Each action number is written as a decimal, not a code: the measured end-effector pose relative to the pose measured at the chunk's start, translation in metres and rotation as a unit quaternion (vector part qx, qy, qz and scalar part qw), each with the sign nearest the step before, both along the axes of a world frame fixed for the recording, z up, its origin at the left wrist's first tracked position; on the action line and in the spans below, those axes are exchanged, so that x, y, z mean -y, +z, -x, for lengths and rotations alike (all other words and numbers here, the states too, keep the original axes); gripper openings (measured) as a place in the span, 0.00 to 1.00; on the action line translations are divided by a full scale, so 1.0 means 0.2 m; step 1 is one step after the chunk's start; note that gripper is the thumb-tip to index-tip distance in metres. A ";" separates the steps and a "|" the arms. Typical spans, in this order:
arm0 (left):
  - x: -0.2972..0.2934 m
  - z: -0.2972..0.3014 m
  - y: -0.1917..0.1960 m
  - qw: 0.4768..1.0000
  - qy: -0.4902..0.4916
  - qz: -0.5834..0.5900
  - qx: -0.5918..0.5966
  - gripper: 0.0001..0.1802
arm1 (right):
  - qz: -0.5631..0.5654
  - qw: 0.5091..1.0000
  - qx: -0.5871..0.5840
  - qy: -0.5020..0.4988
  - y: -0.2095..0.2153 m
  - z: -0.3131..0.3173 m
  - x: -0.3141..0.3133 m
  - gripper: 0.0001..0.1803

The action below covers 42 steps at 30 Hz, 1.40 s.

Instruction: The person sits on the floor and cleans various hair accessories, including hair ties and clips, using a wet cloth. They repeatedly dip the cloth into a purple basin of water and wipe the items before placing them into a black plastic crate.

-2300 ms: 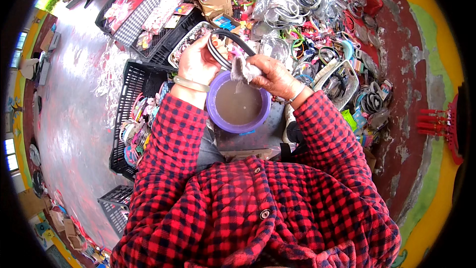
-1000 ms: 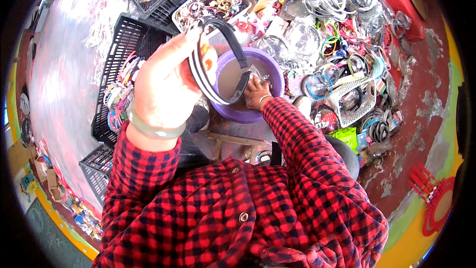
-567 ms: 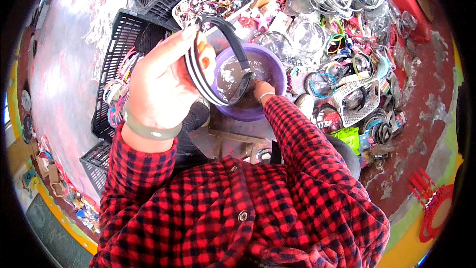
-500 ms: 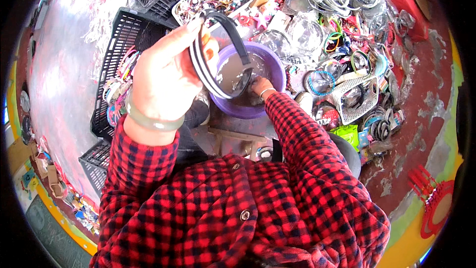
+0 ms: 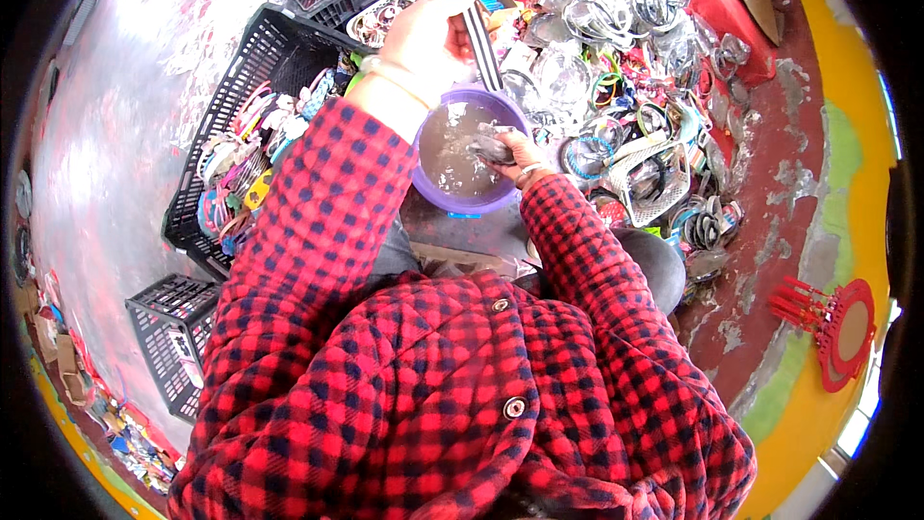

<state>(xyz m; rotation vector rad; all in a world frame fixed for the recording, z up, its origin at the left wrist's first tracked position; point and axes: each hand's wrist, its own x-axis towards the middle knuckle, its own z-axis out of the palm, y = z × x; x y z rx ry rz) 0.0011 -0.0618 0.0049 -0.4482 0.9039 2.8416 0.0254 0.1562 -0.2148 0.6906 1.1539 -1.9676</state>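
My left hand (image 5: pixel 428 39) is raised at the far side of the purple basin (image 5: pixel 445 195), with its fingers closed on a black headband (image 5: pixel 481 48) that has white stripes. The band points down toward the basin's far rim. Murky grey-brown water fills the basin between my knees. Over its right side, my right hand (image 5: pixel 521 152) grips a wet, crumpled grey cloth (image 5: pixel 489 145), held just above the water. Part of the headband is hidden behind my left fingers.
A black crate (image 5: pixel 207 125) at the left holds several colourful headbands. Bagged hair accessories (image 5: pixel 587 19) pile up at the far right, beside a white plastic basket (image 5: pixel 628 195). Another white basket (image 5: pixel 366 29) stands behind my left hand. A smaller black crate (image 5: pixel 164 327) sits near left.
My left hand has moved away and to the right with the headband, now beyond the basin. My right hand has lifted out of the water, bringing the grey cloth into sight.
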 end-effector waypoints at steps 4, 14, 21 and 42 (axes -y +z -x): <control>0.03 -0.02 -0.04 0.999 0.032 0.025 0.002 0.08 | 0.017 0.999 -0.030 0.012 0.29 -0.06 0.05 0.12; 0.02 0.01 -0.08 0.998 0.037 0.049 -0.004 0.06 | 0.101 0.979 -0.131 0.116 0.71 -0.10 0.07 0.17; 0.05 0.03 -0.12 0.998 -0.027 0.048 -0.012 0.06 | 0.050 0.982 -0.136 0.124 0.52 -0.07 0.03 0.19; -0.02 0.06 -0.14 0.999 0.024 0.027 0.002 0.08 | 0.077 0.987 -0.123 0.063 0.47 -0.02 0.06 0.12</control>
